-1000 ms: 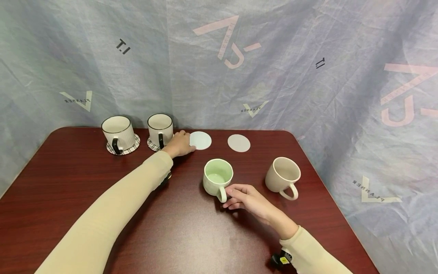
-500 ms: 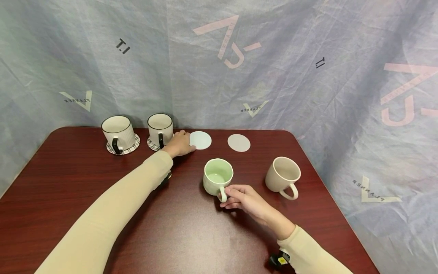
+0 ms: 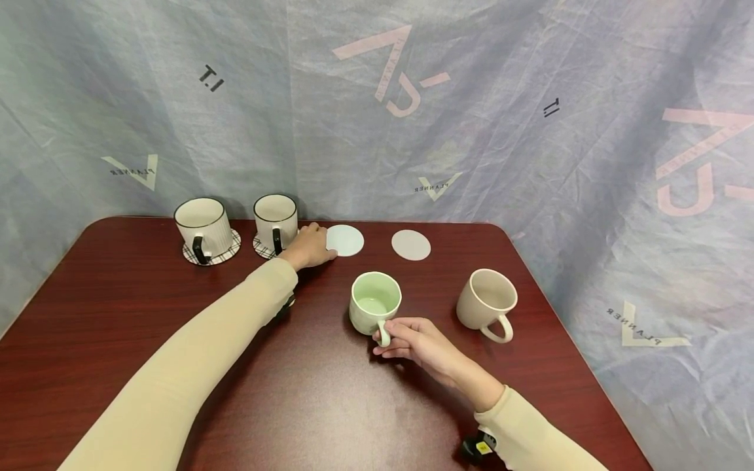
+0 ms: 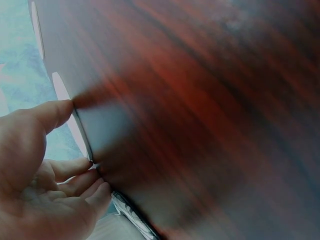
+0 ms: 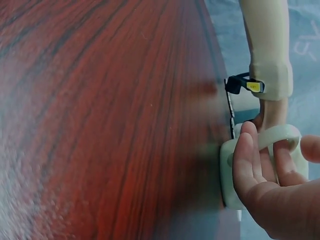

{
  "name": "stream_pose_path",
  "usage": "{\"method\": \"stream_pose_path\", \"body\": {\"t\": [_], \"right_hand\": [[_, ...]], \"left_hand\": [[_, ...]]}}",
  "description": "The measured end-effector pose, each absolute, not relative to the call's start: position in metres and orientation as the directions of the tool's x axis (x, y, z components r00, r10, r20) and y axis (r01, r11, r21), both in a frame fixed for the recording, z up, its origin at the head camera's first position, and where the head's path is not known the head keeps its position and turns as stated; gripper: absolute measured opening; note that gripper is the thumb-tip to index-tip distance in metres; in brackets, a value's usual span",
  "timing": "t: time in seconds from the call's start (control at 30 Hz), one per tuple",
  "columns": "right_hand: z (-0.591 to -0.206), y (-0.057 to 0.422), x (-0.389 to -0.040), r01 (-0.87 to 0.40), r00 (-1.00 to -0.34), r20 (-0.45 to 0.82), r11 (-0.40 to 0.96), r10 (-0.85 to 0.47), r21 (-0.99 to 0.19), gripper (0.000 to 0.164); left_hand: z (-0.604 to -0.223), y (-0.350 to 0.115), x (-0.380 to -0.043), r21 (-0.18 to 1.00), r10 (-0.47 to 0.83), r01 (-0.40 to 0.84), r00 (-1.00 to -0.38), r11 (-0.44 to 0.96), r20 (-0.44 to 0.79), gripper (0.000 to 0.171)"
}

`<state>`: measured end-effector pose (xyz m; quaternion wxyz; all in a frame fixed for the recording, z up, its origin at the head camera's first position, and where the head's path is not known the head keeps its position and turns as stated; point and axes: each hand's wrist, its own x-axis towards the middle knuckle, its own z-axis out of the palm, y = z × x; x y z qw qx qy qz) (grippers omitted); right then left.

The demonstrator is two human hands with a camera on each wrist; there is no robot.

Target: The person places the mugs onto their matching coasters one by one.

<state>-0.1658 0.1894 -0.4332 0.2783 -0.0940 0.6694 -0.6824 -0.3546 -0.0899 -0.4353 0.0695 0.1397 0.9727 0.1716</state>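
Note:
In the head view a pale green mug [image 3: 362,314] stands mid-table, its handle toward the front right. My right hand [image 3: 421,340] has its fingers inside and behind that handle, with the thumb close at the handle's top. The right wrist view shows the handle arching over those fingers, by the mug's wall [image 5: 227,175]. My left hand [image 3: 309,247] lies at the left edge of a white round coaster [image 3: 346,240], thumb and fingers spread; in the left wrist view the fingertips touch the coaster's edge [image 4: 80,131]. A beige mug [image 3: 471,307] stands right of my right hand.
Two white ribbed mugs, the left one [image 3: 206,232] and the right one [image 3: 277,219], with black rims and handles, stand on checked coasters at the back left. A pinkish round coaster [image 3: 411,245] lies at the back. Behind the dark red table [image 3: 330,392] hangs a printed curtain [image 3: 483,98].
My right hand has moved slightly left, its fingers sliding farther through the green mug's handle. The left hand, mugs and coasters have stayed where they were.

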Motion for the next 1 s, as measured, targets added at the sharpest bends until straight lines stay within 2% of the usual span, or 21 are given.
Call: {"method": "stream_pose_path", "body": {"t": [1.0], "right_hand": [[-0.4373,0.1792,-0.1657,0.303,-0.843,-0.284,0.031,-0.457,-0.952,0.037]], "left_hand": [[-0.4364,-0.0911,-0.3551,0.360,0.301,0.250,-0.949,0.899,-0.091,0.070]]}}
